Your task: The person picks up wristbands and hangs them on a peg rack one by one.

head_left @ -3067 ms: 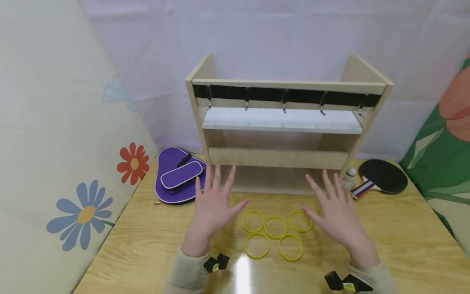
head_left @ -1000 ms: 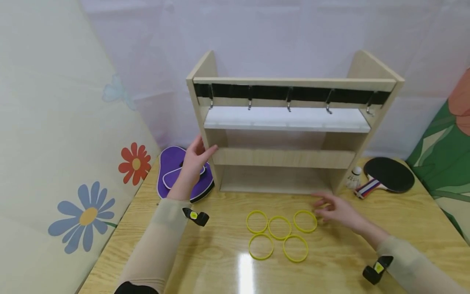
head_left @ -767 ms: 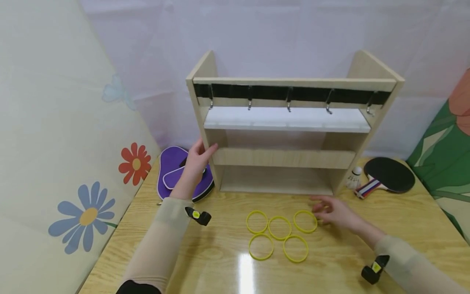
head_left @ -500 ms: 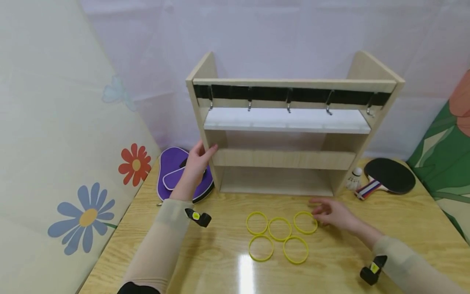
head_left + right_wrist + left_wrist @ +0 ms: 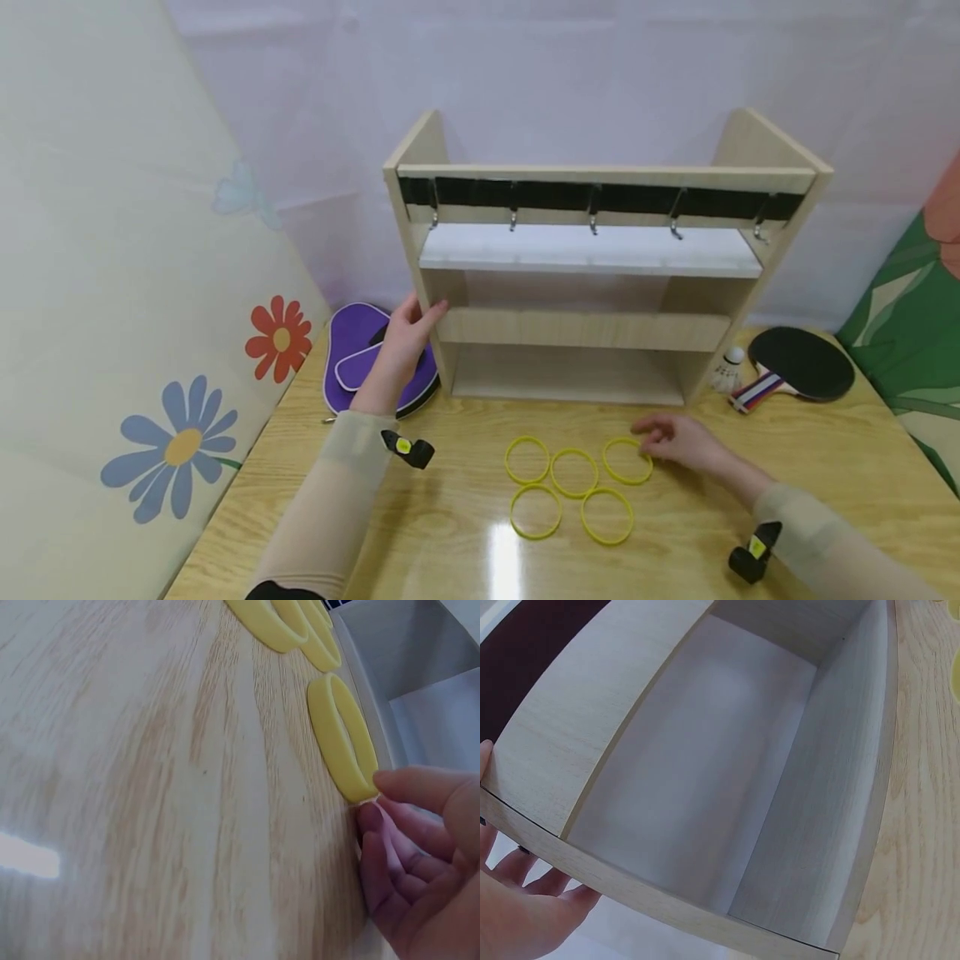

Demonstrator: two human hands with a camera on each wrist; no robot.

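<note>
Five-hook wooden shelf unit aside, several yellow rings lie flat on the wooden table. My left hand (image 5: pixel 402 343) grips the left side panel of the wooden shelf (image 5: pixel 585 327), thumb on the front edge and fingers behind it. In the left wrist view the left hand (image 5: pixel 532 907) wraps that panel's edge, its fingers partly hidden. My right hand (image 5: pixel 678 442) is at the right end of the back-right yellow ring (image 5: pixel 628 482). In the right wrist view the thumb and a finger of the right hand (image 5: pixel 427 862) pinch the end of this yellow ring (image 5: pixel 334 742).
Metal hooks (image 5: pixel 592 221) hang along the shelf's black strip. A purple paddle case (image 5: pixel 348 337) lies left of the shelf. To its right are a shuttlecock (image 5: pixel 727 372) and a black table tennis paddle (image 5: pixel 802 364). Other yellow rings (image 5: pixel 536 537) lie in front.
Both hands were spread above the table; the left has gone to the shelf's side panel and the right down to the back-right ring. Lately the right fingers have closed in on the ring.
</note>
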